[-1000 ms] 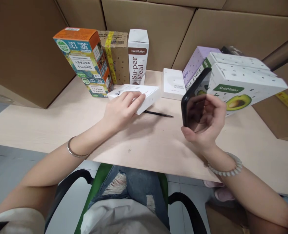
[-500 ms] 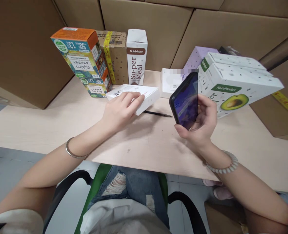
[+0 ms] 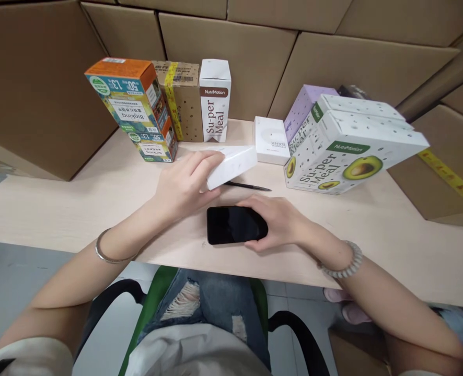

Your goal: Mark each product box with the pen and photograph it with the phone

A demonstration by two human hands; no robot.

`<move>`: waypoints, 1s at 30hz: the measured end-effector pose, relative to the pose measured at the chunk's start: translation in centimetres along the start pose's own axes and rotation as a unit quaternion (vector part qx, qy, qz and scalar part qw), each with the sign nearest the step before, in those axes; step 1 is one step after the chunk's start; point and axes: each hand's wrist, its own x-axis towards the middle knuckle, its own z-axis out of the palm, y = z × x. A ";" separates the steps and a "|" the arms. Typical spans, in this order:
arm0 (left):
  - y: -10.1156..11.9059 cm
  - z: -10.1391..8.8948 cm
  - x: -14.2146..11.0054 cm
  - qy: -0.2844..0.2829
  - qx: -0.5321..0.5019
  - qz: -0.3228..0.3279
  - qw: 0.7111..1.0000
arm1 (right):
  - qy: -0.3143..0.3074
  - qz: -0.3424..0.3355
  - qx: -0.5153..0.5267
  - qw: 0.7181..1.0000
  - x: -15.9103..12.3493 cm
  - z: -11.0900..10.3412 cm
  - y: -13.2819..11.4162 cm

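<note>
Holds, in the half-curled right hand [image 3: 280,222]: one black phone [image 3: 229,224], by one end, near the desk's [image 3: 74,209] front edge. Clasps, in the left hand [image 3: 184,183]: one white box [image 3: 235,164], tilted, farther from that edge.

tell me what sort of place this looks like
Probably a stockroom or similar workspace: large cardboard boxes stand behind a pale table, which holds several printed product cartons.
</note>
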 end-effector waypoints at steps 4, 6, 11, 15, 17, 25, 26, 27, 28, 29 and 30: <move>0.1 0.2 0.2 0.010 -0.049 0.071 0.996 | -0.029 0.023 0.040 0.998 0.3 0.8 0.4; 0.1 0.8 0.2 0.011 -0.054 0.105 0.993 | -0.021 0.025 0.039 0.999 0.3 1.0 0.7; -0.5 3.1 1.0 -0.056 -0.069 0.148 0.985 | -0.017 0.035 0.031 0.999 0.2 1.2 1.1; -1.4 6.1 3.0 -0.120 -0.083 0.133 0.980 | -0.030 0.028 0.043 0.998 0.5 1.2 1.2; -1.4 7.8 4.4 -0.149 -0.081 0.119 0.978 | -0.025 0.015 0.038 0.999 0.6 1.1 1.2; 0.1 12.7 9.0 -0.249 -0.111 -0.021 0.962 | -0.024 0.012 0.060 0.998 0.7 1.0 1.2; 0.2 13.1 9.3 -0.267 -0.117 -0.026 0.956 | -0.026 0.016 0.058 0.998 0.7 1.0 1.2; 0.3 13.4 9.5 -0.281 -0.123 -0.029 0.951 | -0.027 0.019 0.055 0.998 0.7 1.0 1.2; 0.4 13.7 9.8 -0.287 -0.130 -0.035 0.948 | -0.028 0.021 0.051 0.998 0.7 1.0 1.2; 0.4 14.1 10.1 -0.286 -0.137 -0.046 0.947 | -0.028 0.021 0.048 0.998 0.7 1.0 1.2; 0.4 14.5 10.4 -0.282 -0.142 -0.058 0.947 | -0.028 0.021 0.044 0.998 0.7 1.0 1.2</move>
